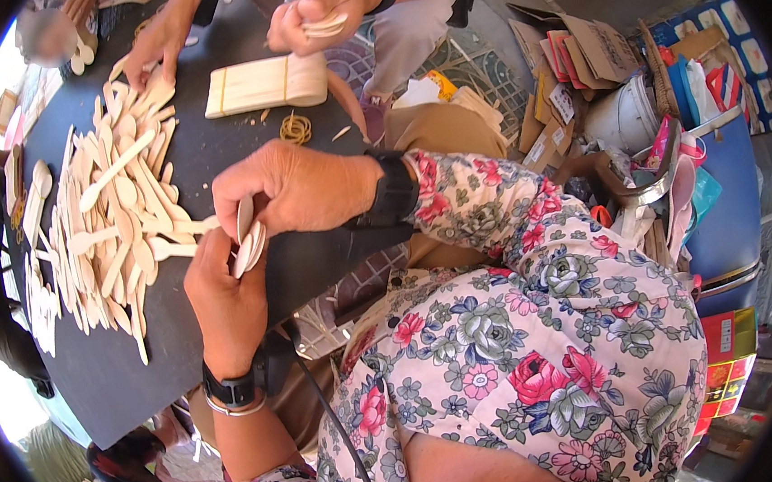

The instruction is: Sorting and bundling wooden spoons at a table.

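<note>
Close to the table's near edge, my left hand (226, 299) is closed around a small bunch of wooden spoons (249, 253), their bowls showing between the fingers. My right hand (309, 188) meets it from the right, thumb and fingers pinching one wooden spoon (245, 218) at the bunch. Left of both hands spreads a big loose pile of wooden spoons (121, 212). A banded bundle of flat wooden pieces (265, 85) lies beyond my right hand, with a small heap of rubber bands (295, 128) in between.
Across the dark table (189, 383), another person's hand (162, 41) reaches into the pile; a second hand (319, 20) holds a few wooden pieces. More spoons (36, 191) lie at the far left. Cardboard (602, 47), a white bucket (621, 114) and a blue seat (723, 196) stand right.
</note>
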Demonstrator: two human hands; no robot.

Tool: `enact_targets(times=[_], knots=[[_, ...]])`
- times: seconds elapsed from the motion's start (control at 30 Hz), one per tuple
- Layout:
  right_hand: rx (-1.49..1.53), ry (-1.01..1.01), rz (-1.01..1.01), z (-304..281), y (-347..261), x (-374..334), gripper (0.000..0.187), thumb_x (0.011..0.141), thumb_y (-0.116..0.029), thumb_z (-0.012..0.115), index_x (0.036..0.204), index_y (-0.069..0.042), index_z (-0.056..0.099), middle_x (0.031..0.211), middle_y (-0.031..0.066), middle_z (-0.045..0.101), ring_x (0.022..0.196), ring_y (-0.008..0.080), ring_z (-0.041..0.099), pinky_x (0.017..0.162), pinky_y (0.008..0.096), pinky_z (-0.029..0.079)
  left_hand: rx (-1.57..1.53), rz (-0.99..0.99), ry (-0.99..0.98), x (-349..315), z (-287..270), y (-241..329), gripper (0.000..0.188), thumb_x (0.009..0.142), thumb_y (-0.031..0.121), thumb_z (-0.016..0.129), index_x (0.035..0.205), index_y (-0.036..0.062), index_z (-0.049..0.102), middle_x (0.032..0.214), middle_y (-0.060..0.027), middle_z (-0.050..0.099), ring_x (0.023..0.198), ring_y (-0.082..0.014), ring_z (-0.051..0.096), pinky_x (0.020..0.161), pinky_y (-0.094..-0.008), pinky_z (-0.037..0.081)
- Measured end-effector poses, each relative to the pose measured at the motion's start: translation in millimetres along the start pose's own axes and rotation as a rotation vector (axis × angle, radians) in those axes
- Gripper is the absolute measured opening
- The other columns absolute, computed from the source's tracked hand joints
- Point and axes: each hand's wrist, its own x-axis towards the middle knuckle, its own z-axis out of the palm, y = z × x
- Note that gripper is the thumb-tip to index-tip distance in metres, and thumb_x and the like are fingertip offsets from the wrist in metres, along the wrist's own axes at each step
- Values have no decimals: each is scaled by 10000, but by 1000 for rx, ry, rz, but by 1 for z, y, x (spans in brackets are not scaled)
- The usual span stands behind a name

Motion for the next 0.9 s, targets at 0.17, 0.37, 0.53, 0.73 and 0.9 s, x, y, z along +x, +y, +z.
enact_targets(times=[0.17,0.37,0.53,0.73,0.9], knots=[[203,378,96,-12,-20,-1,192,832,24,643,1008,-11,574,907,38,627,827,110,601,753,251,469,-262,-256,-7,1,-2,12,127,947,84,517,1034,3,563,758,-141,585,576,-245,550,571,-340,443],[-822,917,-448,-89,-44,-20,355,800,38,542,1153,-2,554,1098,184,617,1035,319,599,885,366,479,-163,-103,313,5,7,-6,214,1006,175,466,984,-11,571,747,-92,564,636,-178,537,597,-302,444],[-1154,775,-151,-141,41,-4,490,708,37,509,1197,49,545,1183,237,586,1159,385,520,996,463,400,-327,-311,372,2,11,-37,240,1007,211,482,951,0,582,692,-12,505,575,-92,481,518,-251,409],[-1093,696,-96,-161,67,-16,494,773,61,449,1258,20,536,1239,220,579,1221,343,507,1069,403,357,-625,-478,515,15,10,-40,252,968,252,546,960,7,610,796,-9,584,692,-95,515,620,-263,418],[-807,598,-19,-194,83,-19,496,824,63,489,1316,5,501,1247,137,575,1189,209,528,1030,302,380,-751,-505,637,-2,7,-27,324,948,258,580,738,12,595,637,15,539,603,-69,470,549,-252,384]])
